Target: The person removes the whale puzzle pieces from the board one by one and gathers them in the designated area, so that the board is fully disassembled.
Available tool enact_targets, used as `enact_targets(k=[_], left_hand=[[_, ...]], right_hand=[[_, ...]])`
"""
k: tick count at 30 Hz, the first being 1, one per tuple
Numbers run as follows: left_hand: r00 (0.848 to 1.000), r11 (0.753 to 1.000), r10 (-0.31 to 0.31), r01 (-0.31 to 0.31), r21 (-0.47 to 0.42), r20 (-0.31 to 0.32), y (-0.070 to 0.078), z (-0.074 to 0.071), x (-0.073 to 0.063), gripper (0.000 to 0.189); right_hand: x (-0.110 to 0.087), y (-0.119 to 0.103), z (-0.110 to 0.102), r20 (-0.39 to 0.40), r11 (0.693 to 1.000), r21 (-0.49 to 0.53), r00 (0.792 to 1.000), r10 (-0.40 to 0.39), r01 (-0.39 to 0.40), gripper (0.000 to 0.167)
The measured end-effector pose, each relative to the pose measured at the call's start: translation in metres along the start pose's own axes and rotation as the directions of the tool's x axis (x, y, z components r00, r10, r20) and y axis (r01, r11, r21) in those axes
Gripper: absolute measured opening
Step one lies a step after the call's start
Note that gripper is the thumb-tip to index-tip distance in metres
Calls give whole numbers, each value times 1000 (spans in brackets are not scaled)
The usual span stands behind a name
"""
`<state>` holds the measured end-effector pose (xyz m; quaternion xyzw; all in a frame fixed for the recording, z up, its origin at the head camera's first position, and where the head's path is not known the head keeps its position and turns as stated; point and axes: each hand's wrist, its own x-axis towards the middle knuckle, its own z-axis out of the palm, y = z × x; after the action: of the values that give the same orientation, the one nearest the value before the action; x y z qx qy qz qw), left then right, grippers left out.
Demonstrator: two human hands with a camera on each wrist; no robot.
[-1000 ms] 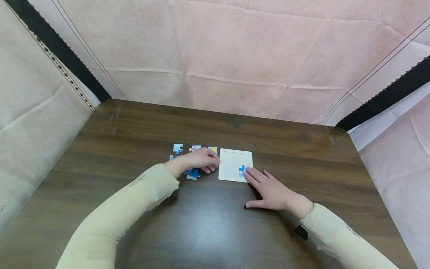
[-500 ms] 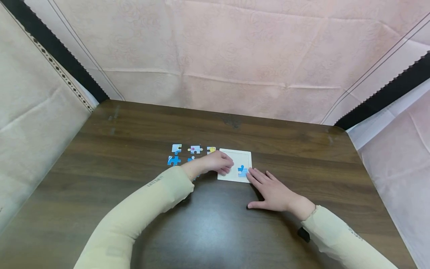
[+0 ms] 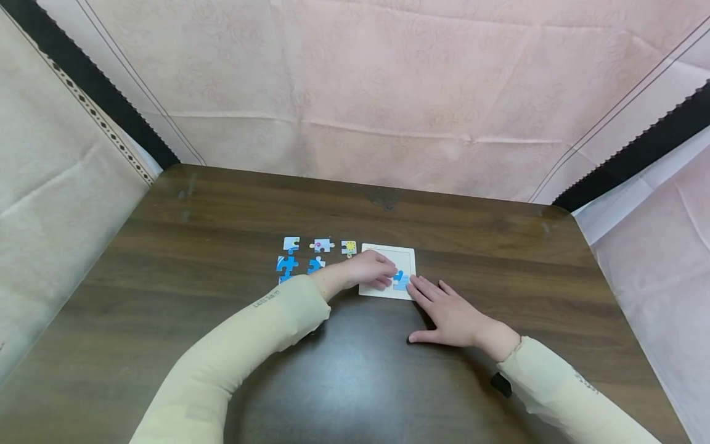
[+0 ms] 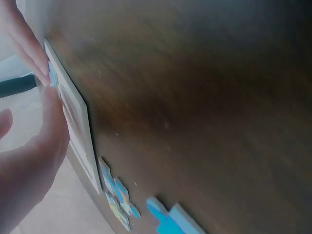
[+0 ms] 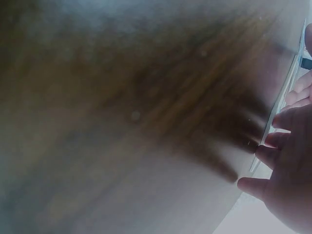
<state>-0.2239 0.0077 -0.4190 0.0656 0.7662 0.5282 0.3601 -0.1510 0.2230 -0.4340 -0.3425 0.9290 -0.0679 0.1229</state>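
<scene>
A square white puzzle tray (image 3: 383,295) lies on the table with a light-blue jigsaw piece (image 3: 400,284) in its lower right corner. My left hand (image 3: 370,269) reaches over the tray from the left, thumb and fingers together in a pinch. Its fingertips are right at the blue piece in the corner; the puzzle piece in the pinch is mostly hidden by the fingers. In the left wrist view the left hand (image 4: 41,141) meets the tray's far end near a blue piece (image 4: 52,74). My right hand (image 3: 446,314) lies with spread, straight fingers, fingertips on the tray's right edge.
Left of the tray several loose jigsaw pieces lie in rows, among them a yellow-patterned piece (image 3: 349,247), a pink-dotted piece (image 3: 322,245) and a blue piece (image 3: 286,264). The left forearm covers part of them. A pale cloth (image 3: 388,92) hangs behind the brown table (image 3: 222,216).
My left hand has moved right, from the loose pieces beside the tray to over the tray, up to the corner piece. The right hand has stayed nearly still at the tray's edge.
</scene>
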Motion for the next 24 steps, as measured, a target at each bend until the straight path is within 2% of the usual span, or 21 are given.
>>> enact_targets(k=[7, 12, 18, 24], left_hand=[[1000, 987, -30, 30, -156, 8, 1, 4, 4, 37], [999, 973, -48, 49, -226, 12, 2, 5, 7, 37], [997, 971, -77, 79, -225, 17, 4, 6, 11, 35], [996, 979, -86, 89, -184, 28, 6, 9, 11, 26]], right_hand=[[0, 1, 0, 0, 1000, -1, 1000, -7, 7, 93], [1, 3, 2, 0, 1000, -1, 1000, -8, 8, 94], [1, 3, 2, -1, 1000, -1, 1000, -10, 10, 95], [0, 3, 2, -7, 1000, -4, 1000, -14, 14, 95]])
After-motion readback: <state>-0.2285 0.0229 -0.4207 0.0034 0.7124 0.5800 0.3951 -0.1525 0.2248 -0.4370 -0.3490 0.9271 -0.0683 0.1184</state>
